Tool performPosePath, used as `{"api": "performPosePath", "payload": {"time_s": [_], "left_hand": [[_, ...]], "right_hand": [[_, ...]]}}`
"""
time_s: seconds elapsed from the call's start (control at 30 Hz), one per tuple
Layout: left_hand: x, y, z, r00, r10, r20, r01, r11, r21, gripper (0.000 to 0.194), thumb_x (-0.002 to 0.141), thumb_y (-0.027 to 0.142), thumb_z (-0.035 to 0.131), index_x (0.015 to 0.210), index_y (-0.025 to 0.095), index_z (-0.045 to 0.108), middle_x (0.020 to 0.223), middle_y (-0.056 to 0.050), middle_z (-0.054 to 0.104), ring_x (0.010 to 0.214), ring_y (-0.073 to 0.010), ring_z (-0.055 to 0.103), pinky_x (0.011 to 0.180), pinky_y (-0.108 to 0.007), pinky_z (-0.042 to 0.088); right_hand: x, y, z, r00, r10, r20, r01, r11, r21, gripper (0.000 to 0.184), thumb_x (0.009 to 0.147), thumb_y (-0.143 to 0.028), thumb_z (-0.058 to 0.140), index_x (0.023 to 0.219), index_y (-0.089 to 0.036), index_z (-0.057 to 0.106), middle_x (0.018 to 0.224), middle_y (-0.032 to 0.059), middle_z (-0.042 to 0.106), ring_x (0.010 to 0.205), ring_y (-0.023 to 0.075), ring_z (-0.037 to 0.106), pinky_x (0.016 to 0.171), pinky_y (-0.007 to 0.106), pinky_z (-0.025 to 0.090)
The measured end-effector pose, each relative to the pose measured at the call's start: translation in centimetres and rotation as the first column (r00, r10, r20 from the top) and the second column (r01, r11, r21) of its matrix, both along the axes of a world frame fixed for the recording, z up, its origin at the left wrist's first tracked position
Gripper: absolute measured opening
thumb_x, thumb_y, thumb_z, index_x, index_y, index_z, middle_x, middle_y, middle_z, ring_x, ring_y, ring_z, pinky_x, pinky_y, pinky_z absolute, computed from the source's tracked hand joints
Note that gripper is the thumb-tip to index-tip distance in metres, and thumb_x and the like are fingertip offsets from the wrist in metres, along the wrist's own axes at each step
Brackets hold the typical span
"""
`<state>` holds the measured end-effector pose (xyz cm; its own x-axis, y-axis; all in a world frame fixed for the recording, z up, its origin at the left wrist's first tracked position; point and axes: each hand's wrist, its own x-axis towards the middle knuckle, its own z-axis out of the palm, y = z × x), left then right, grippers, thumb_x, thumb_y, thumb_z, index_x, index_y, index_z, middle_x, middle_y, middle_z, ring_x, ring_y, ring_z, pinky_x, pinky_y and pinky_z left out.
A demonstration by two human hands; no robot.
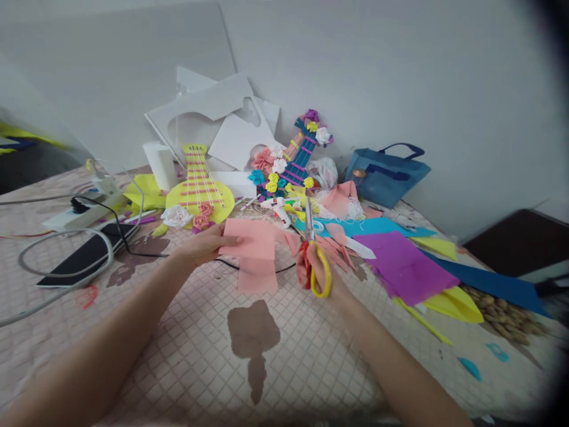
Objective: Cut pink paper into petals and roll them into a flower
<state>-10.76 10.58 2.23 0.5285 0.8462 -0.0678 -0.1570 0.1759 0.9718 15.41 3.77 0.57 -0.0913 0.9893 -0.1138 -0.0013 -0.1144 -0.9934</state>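
Pinched at its left edge, a salmon-pink sheet of crepe paper (254, 240) is held up by my left hand (207, 244). Part of the paper hangs down below, towards the tablecloth. In my right hand (317, 268) are scissors (320, 276) with red and yellow handles, their blades pointing up and away from me. The blades are to the right of the paper and apart from it. Pink paper strips (340, 252) lie just beyond my right hand. A white glue gun (279, 209) rests behind the paper.
A yellow paper guitar (200, 190) and a blue flower-trimmed one (302, 155) stand at the back. Purple paper (409, 267), a blue bag (386, 175) and peanuts (504, 313) are on the right. Left are a tablet-like black slab (84, 255), cables and a power strip (84, 212).
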Motion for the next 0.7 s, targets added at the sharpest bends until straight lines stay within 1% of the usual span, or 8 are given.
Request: {"api": "performPosePath", "payload": {"time_s": [0.07, 0.13, 0.2, 0.27, 0.4, 0.57, 0.63, 0.7], "left_hand": [[0.0, 0.1, -0.1, 0.999, 0.031, -0.005, -0.032, 0.999, -0.014, 0.042, 0.062, 0.025, 0.078, 0.101, 0.017, 0.066, 0.103, -0.009, 0.069, 0.099, -0.0215, 0.063, 0.077, -0.024, 0.052], [0.1, 0.1, -0.1, 0.998, 0.060, -0.018, -0.060, 0.998, -0.023, 0.044, 0.060, 0.025, 0.079, 0.101, 0.017, 0.066, 0.105, -0.009, 0.069, 0.099, -0.0220, 0.063, 0.074, -0.024, 0.053], [0.1, 0.1, -0.1, 0.997, 0.074, -0.032, -0.075, 0.997, -0.021, 0.045, 0.059, 0.025, 0.080, 0.101, 0.017, 0.066, 0.107, -0.010, 0.068, 0.098, -0.0226, 0.063, 0.071, -0.024, 0.053], [0.1, 0.0, 0.0, 0.996, 0.077, -0.038, -0.078, 0.997, -0.015, 0.045, 0.059, 0.025, 0.079, 0.101, 0.016, 0.066, 0.109, -0.011, 0.067, 0.099, -0.0229, 0.063, 0.070, -0.023, 0.053], [0.2, -0.2, 0.4, 0.998, 0.051, -0.020, -0.052, 0.999, -0.010, 0.044, 0.060, 0.024, 0.079, 0.101, 0.017, 0.066, 0.110, -0.010, 0.067, 0.102, -0.0232, 0.062, 0.070, -0.022, 0.052], [0.4, -0.6, 0.7, 0.999, 0.029, -0.014, -0.029, 1.000, -0.002, 0.044, 0.061, 0.022, 0.078, 0.103, 0.017, 0.065, 0.110, -0.009, 0.067, 0.100, -0.0227, 0.062, 0.072, -0.023, 0.052], [0.6, -0.9, 0.7, 1.000, -0.010, -0.007, 0.010, 1.000, 0.000, 0.044, 0.062, 0.022, 0.077, 0.103, 0.017, 0.065, 0.107, -0.009, 0.068, 0.096, -0.0217, 0.063, 0.073, -0.024, 0.052], [0.9, -1.2, 0.7, 0.993, -0.115, -0.024, 0.115, 0.993, -0.007, 0.043, 0.062, 0.023, 0.077, 0.103, 0.016, 0.065, 0.104, -0.009, 0.069, 0.092, -0.0210, 0.064, 0.073, -0.025, 0.051]], "right_hand": [[2.4, 1.2, 0.5, 0.882, -0.137, 0.452, 0.088, 0.988, 0.128, 0.056, 0.070, -0.076, 0.045, 0.072, -0.020, 0.053, 0.051, 0.0001, 0.053, 0.042, 0.0139, 0.049, 0.042, 0.024, 0.036], [4.6, 2.2, 0.8, 0.546, -0.279, 0.790, 0.091, 0.957, 0.275, 0.048, 0.072, -0.067, 0.052, 0.083, -0.020, 0.058, 0.071, 0.0080, 0.065, 0.064, 0.0215, 0.061, 0.055, 0.029, 0.041], [6.2, 2.7, 0.8, 0.216, -0.301, 0.929, 0.122, 0.952, 0.280, 0.047, 0.079, -0.060, 0.048, 0.092, -0.017, 0.060, 0.084, 0.0145, 0.068, 0.078, 0.0282, 0.064, 0.064, 0.033, 0.042], [7.2, 3.0, 0.7, 0.080, -0.256, 0.963, 0.146, 0.959, 0.243, 0.051, 0.081, -0.059, 0.045, 0.103, -0.015, 0.058, 0.091, 0.0172, 0.068, 0.084, 0.0308, 0.064, 0.067, 0.035, 0.042], [8.6, 3.3, 0.1, 0.069, -0.279, 0.958, 0.142, 0.953, 0.267, 0.055, 0.081, -0.053, 0.049, 0.119, -0.014, 0.051, 0.103, 0.0180, 0.064, 0.093, 0.0301, 0.062, 0.070, 0.035, 0.044], [9.5, 3.5, -0.1, 0.100, -0.466, 0.879, 0.040, 0.885, 0.465, 0.043, 0.078, -0.044, 0.056, 0.105, -0.011, 0.059, 0.102, 0.0199, 0.060, 0.101, 0.0321, 0.055, 0.081, 0.040, 0.044], [8.7, 3.4, 0.2, 0.272, -0.564, 0.780, -0.008, 0.809, 0.588, 0.036, 0.080, -0.042, 0.055, 0.099, -0.013, 0.061, 0.100, 0.0174, 0.060, 0.102, 0.0303, 0.054, 0.085, 0.041, 0.043], [7.0, 2.9, 0.6, 0.556, -0.500, 0.664, -0.042, 0.780, 0.624, 0.031, 0.082, -0.042, 0.053, 0.100, -0.017, 0.060, 0.099, 0.0129, 0.061, 0.097, 0.0254, 0.057, 0.084, 0.039, 0.045]]}}
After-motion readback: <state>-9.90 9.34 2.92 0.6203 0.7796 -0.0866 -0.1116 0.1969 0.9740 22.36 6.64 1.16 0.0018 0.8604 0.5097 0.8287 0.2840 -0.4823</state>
